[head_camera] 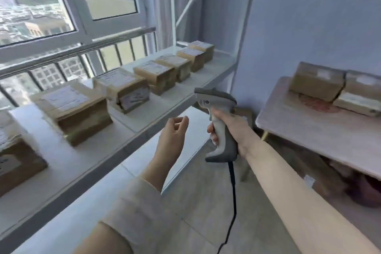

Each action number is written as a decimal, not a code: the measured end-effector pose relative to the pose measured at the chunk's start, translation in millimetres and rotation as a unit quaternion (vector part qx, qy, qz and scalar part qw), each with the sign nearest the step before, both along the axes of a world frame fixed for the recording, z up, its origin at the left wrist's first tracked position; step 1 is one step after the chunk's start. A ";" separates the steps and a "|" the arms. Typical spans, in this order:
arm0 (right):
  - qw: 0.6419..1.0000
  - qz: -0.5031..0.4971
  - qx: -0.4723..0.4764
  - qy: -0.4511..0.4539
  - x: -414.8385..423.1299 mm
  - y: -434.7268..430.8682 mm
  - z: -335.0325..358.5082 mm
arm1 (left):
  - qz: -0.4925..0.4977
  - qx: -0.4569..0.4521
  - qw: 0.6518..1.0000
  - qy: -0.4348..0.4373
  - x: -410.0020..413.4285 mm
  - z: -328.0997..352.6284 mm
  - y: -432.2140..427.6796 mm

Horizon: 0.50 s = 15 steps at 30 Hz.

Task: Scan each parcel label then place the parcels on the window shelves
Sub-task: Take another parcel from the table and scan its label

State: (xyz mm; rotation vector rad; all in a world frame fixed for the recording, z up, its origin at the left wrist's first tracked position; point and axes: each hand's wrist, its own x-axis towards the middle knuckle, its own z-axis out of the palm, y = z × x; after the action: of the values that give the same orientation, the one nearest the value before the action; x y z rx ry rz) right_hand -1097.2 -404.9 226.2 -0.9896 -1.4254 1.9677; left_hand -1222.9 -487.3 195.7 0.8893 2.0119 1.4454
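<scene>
The right grip [228, 128] is closed firmly round the handle of a grey-and-white pistol-shaped barcode scanner [213, 99]. The scanner's head is up and turned leftward toward the shelving, and a black cable [233, 192] drops from the butt just below that grip. Just to its left, the left grip [173, 136] hovers in the air with the fingers loosely curled in toward the thumb, holding nothing and touching nothing. A cream sleeve [140, 212] covers that forearm. Up and to the left of both grips runs a white metal window shelf [181, 95]. On it stands a row of brown cardboard parcels [76, 111], seven that I can count, each with a white label on top. They are strung along the shelf from the near end to the far end by the wall. The third one from the near end also has a label on the face turned toward the grips. Well to the right of the right grip stands a pale wood-grain desk [309, 130] with two more taped cardboard parcels [317, 82] side by side at its far edge. A reddish round mark [317, 106] shows on the top just in front of them. All the label print is too blurred to read, and so is the small round logo on the scanner's head.
</scene>
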 end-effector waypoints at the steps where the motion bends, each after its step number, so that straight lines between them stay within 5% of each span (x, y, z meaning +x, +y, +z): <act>1: 0.999 -0.032 -0.001 0.000 32.6 19.7 -0.5 | -0.031 -0.006 0.999 0.004 28.2 -1.1 27.1; 15: 0.918 -0.395 0.014 -0.037 377.3 171.3 3.3 | -0.386 -0.018 0.921 -0.055 350.4 -7.1 291.3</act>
State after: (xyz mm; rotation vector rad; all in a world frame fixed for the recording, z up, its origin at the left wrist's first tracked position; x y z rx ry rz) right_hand -720.0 -233.6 229.5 -1.3632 -0.8628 1.3099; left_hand -872.5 -195.9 188.6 1.3453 1.3417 0.9660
